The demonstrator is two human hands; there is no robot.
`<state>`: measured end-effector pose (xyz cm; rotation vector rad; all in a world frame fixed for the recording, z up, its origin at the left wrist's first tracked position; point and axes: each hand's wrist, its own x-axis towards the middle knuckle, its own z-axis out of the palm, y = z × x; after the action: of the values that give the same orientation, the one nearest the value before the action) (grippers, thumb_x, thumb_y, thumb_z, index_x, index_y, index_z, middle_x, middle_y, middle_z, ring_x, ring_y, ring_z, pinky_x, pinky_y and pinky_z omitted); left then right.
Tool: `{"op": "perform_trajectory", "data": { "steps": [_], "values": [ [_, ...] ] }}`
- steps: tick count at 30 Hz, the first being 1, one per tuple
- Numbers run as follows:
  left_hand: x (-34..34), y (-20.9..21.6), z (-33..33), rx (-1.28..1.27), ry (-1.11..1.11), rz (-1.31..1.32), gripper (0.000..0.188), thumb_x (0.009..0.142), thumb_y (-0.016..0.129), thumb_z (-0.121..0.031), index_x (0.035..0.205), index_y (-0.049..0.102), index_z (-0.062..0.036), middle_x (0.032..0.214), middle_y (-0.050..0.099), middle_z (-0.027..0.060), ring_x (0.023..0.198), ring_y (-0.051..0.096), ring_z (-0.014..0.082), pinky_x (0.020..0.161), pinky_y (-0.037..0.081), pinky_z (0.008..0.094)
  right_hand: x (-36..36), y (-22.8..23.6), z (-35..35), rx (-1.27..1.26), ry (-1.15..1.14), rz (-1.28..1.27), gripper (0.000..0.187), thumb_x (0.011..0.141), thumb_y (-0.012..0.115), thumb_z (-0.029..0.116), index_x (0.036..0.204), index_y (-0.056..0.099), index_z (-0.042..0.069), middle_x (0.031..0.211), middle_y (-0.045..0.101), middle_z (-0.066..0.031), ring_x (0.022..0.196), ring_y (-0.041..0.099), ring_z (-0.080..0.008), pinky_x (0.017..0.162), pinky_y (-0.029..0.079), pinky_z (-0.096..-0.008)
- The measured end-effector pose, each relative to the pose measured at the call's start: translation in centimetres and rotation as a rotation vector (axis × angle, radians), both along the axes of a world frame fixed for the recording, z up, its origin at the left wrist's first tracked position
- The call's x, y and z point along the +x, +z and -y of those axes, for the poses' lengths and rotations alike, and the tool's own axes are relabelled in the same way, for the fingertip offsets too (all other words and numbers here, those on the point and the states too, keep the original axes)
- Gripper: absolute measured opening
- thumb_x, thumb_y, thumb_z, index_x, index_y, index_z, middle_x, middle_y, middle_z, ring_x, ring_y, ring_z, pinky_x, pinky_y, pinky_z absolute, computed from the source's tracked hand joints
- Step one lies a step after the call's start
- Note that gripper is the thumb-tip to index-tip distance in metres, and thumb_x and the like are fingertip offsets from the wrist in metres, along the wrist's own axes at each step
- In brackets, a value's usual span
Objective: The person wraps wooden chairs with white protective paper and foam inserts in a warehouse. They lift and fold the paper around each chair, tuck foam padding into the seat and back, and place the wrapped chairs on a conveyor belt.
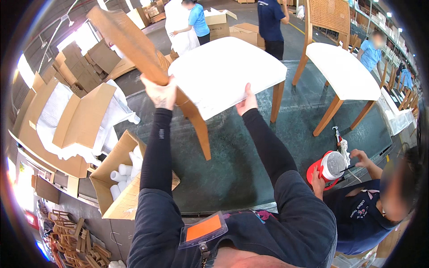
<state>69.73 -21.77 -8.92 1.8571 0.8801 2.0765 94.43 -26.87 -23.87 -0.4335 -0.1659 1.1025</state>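
A wooden chair with a white seat (pixel 223 73) is between my two hands, over the dark green table (pixel 241 165). My left hand (pixel 161 93) is wrapped round the brown back post, whose upper part rises to the upper left. At the seat's near edge, my right hand (pixel 247 100) grips with the thumb on top; its other fingers are hidden below. The chair looks tilted, and I cannot tell whether all its legs touch the table. A second chair (pixel 342 71) with a woven cane back stands on the table to the right.
A co-worker at the lower right holds a red and white bucket (pixel 331 166) at the table's edge. An open cardboard box (pixel 105 190) of white foam rolls is by my left arm. Cardboard with white wrapping (pixel 85 116) lies further left. Other people stand beyond the table.
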Motion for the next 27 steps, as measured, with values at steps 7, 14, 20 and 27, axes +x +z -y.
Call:
{"op": "perform_trajectory", "data": {
  "steps": [7, 14, 20, 27],
  "values": [
    [-10.2, 0.2, -4.9, -0.112, -0.093, 0.066, 0.075, 0.075, 0.079, -0.002, 0.137, 0.039, -0.0005, 0.123, 0.059, 0.0129, 0.111, 0.060, 0.0239, 0.098, 0.048, 0.0370, -9.7, 0.0, 1.2, -0.131, 0.134, 0.106, 0.057, 0.098, 0.061, 0.048, 0.138, 0.048, 0.011, 0.133, 0.059, -0.0049, 0.123, 0.056, -0.0234, 0.105, 0.043, -0.0482],
    [-10.0, -0.8, -5.4, -0.132, -0.251, 0.128, 0.077, 0.071, 0.083, -0.003, 0.135, 0.039, 0.0013, 0.122, 0.059, 0.0147, 0.111, 0.060, 0.0247, 0.098, 0.048, 0.0377, -10.5, -9.0, 7.4, -0.453, 0.030, 0.694, 0.079, 0.087, 0.076, 0.047, 0.141, 0.041, 0.001, 0.129, 0.058, -0.0198, 0.119, 0.059, -0.0303, 0.100, 0.048, -0.0463],
    [-9.7, -1.5, -6.9, -0.035, -0.108, 0.198, 0.080, 0.066, 0.084, -0.005, 0.132, 0.041, 0.0016, 0.123, 0.058, 0.0176, 0.112, 0.060, 0.0282, 0.099, 0.049, 0.0412, -8.1, -21.4, 25.1, -1.425, 0.614, 1.765, 0.095, 0.080, 0.072, 0.054, 0.156, 0.030, 0.018, 0.160, 0.028, -0.0212, 0.148, 0.025, -0.0417, 0.112, 0.033, -0.0625],
    [-8.3, -1.9, -7.6, 0.029, 0.225, 0.100, 0.079, 0.064, 0.091, -0.022, 0.128, 0.051, 0.0035, 0.121, 0.063, 0.0226, 0.109, 0.063, 0.0354, 0.099, 0.050, 0.0453, -7.8, -24.2, 32.1, -1.506, 0.663, 1.721, 0.095, 0.079, 0.070, 0.060, 0.157, 0.029, 0.026, 0.167, 0.012, -0.0144, 0.152, 0.013, -0.0427, 0.113, 0.027, -0.0675]
  ]
}}
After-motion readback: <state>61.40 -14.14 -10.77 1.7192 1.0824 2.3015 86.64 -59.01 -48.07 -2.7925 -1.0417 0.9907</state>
